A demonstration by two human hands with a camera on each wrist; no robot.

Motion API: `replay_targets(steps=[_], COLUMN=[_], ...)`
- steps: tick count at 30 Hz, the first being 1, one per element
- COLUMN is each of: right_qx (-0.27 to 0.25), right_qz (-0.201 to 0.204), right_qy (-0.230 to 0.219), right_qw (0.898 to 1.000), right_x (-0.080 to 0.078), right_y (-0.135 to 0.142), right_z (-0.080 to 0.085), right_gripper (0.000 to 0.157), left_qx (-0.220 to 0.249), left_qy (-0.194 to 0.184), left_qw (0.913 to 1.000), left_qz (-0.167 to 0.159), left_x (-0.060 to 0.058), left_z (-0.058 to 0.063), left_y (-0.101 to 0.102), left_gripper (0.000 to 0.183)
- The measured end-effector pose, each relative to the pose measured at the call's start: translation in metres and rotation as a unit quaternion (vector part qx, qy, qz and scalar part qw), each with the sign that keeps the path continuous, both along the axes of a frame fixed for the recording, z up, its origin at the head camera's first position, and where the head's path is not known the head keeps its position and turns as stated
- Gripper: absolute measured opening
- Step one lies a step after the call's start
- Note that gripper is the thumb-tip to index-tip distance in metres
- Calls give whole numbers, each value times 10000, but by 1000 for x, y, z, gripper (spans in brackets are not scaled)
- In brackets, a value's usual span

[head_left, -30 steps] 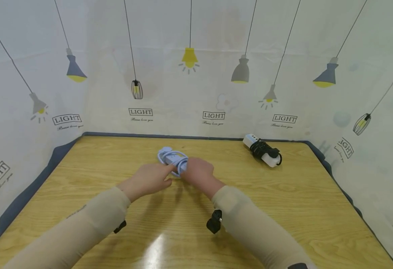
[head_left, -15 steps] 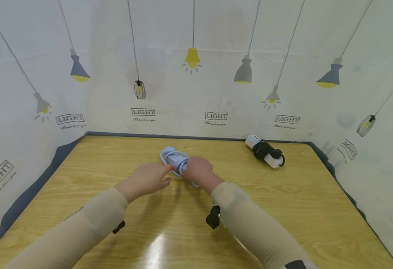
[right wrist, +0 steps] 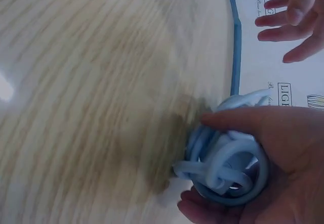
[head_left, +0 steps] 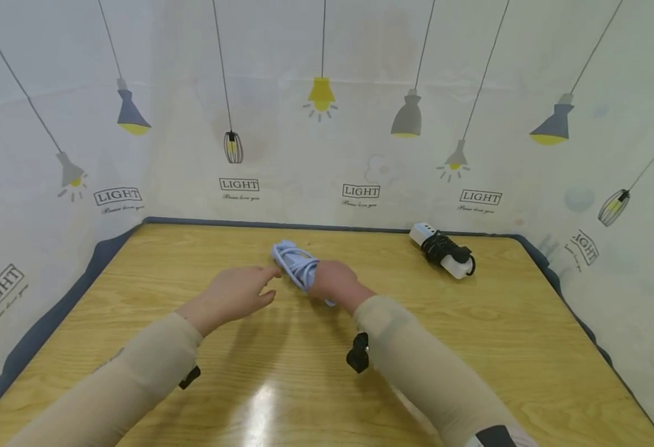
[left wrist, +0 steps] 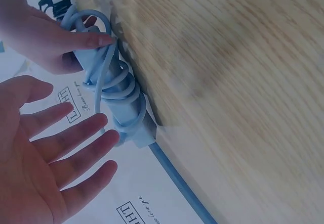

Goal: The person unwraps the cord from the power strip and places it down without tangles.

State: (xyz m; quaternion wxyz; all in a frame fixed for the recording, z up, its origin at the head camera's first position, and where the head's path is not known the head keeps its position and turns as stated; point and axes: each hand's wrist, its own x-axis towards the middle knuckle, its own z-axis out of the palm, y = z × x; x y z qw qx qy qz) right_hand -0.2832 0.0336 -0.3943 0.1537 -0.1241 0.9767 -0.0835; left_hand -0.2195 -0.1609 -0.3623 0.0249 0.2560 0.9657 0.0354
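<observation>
A light-blue power strip [head_left: 297, 266] wrapped in its own cord is near the middle of the table. My right hand [head_left: 335, 282] grips its near end, with the thumb over the coils in the left wrist view, where the strip [left wrist: 124, 100] shows several loops round it. Just left of it, my left hand [head_left: 237, 292] is apart from the strip, its fingers spread and loosely bent, holding nothing. The right wrist view shows the bundled cord loops [right wrist: 228, 168] between the right thumb and fingers.
A white power strip [head_left: 443, 251] bound with black cord lies at the back right of the wooden table [head_left: 500, 347]. Behind and at both sides stands a pale cloth backdrop [head_left: 282, 124] printed with lamps. A dark-blue border [head_left: 360, 230] runs along the table's back edge.
My left hand has drawn back leftward from the strip it was touching. The blue strip has turned in my right hand, so its cord wraps now face up. The white strip lies where it was.
</observation>
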Motion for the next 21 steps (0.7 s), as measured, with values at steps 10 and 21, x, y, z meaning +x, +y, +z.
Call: replay_targets(steps=[10, 21], right_qx=[-943, -847], right_qz=[-174, -109], right_qy=[-150, -341], right_qw=[9953, 9958], right_x=[0, 10], right_y=[11, 31], right_z=[-6, 10], right_gripper=[52, 45], left_qx=[33, 41], left_qy=[1, 45], left_qw=[10000, 9998], left_qz=[-25, 190], left_x=[2, 1], left_z=[3, 2], left_y=[-1, -5], left_gripper=[42, 41])
